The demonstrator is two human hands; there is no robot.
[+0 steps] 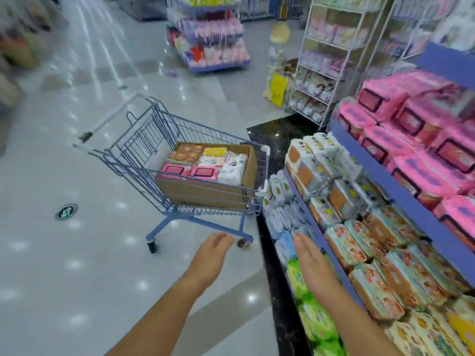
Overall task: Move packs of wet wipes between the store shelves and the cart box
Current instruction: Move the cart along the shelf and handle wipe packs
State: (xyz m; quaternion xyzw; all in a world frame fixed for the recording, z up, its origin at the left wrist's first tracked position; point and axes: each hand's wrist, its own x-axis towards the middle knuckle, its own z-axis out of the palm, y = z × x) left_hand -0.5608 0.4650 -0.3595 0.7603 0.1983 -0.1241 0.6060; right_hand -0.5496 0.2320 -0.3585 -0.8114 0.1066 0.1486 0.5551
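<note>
Packs of wet wipes (203, 163) are pictured stacked in a cardboard box (205, 192), carried in a small cart (144, 140) that stands beyond the hands and slightly left, the box's long side running left to right. The left hand (212, 255) is seen nearer the cart, just short of a wheel; the right hand (309, 263) is seen before the lowest packs of the shelves (424, 219) at right. Both hands are shown flat, empty, palms facing, well apart from the box.

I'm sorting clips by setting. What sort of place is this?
A shop aisle, likely household goods: a wire shopping cart holding a cardboard box, purple shelves stacked with pink packs, display racks behind.
</note>
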